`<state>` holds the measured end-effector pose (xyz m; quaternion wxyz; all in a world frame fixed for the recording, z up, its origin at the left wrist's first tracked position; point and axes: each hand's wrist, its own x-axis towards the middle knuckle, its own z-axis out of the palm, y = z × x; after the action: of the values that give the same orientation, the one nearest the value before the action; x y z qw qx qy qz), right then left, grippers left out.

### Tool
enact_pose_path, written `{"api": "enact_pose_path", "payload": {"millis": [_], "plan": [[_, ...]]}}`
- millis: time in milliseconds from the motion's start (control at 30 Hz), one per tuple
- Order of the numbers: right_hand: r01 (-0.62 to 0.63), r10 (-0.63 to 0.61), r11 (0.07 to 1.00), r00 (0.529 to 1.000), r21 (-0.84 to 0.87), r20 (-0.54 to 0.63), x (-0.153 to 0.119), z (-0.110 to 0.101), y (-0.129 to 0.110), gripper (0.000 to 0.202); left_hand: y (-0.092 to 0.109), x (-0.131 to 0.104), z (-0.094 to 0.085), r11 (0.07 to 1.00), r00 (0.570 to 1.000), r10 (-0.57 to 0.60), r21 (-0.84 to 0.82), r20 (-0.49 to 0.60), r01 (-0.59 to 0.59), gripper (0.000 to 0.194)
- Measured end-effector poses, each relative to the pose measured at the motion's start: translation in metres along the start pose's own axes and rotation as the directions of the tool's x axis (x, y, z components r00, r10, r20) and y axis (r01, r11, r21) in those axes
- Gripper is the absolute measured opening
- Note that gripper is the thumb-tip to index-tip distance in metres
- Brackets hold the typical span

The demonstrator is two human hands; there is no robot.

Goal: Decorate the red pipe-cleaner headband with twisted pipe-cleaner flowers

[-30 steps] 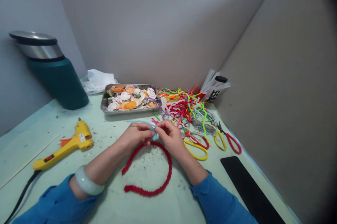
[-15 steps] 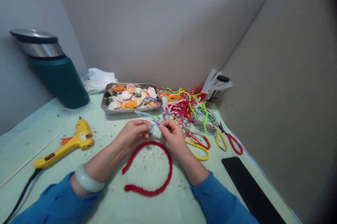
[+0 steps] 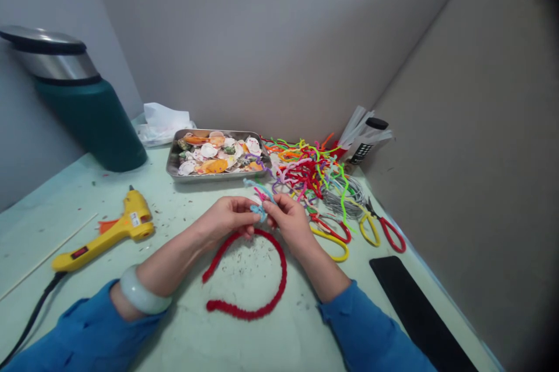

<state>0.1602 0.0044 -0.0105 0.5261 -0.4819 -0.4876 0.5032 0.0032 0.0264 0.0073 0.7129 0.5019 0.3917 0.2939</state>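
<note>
Between my two hands is a light blue pipe cleaner (image 3: 258, 210), bent into a small coil at its lower end. My left hand (image 3: 231, 216) pinches the coiled part between thumb and fingers. With thumb and forefinger, my right hand (image 3: 286, 218) grips the same pipe cleaner, its loose end sticking out up and left. Just below the hands, a red fuzzy headband (image 3: 283, 279) lies on the table, its opening toward the left. The fingertips hide part of the coil.
A metal tray (image 3: 218, 177) of seashells stands at the back, beside a heap of coloured pipe cleaners (image 3: 301, 168). A yellow glue gun (image 3: 116, 232) and a teal bottle (image 3: 94, 119) are left. Scissors (image 3: 386, 232), grey wire (image 3: 345, 203) and a black strip (image 3: 414, 308) lie right.
My hands have drawn closer around the pipe cleaner, the right one shifting slightly. The loose blue end is shorter and more bent. The whole view has tilted a little.
</note>
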Motion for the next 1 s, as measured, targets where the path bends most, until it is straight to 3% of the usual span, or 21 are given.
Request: {"api": "enact_pose_path", "payload": {"millis": [400, 600, 1000], "plan": [[0.001, -0.001, 1.0, 1.0, -0.026, -0.005, 0.0009, -0.0026, 0.0023, 0.022, -0.0012, 0.0012, -0.0077, 0.995, 0.998, 0.002, -0.102, -0.057, -0.008, 0.02], [-0.003, 0.003, 1.0, 1.0, -0.009, 0.011, 0.0002, -0.0028, 0.0017, 0.02, 0.0018, 0.0022, -0.006, 0.999, 0.984, -0.024, 0.026, -0.179, 0.029, 0.024], [0.036, -0.035, 0.999, 0.998, -0.016, 0.044, 0.0011, -0.0017, 0.0069, 0.017, 0.0036, 0.0004, -0.0061, 0.994, 0.988, -0.015, -0.111, -0.154, -0.002, 0.022]]}}
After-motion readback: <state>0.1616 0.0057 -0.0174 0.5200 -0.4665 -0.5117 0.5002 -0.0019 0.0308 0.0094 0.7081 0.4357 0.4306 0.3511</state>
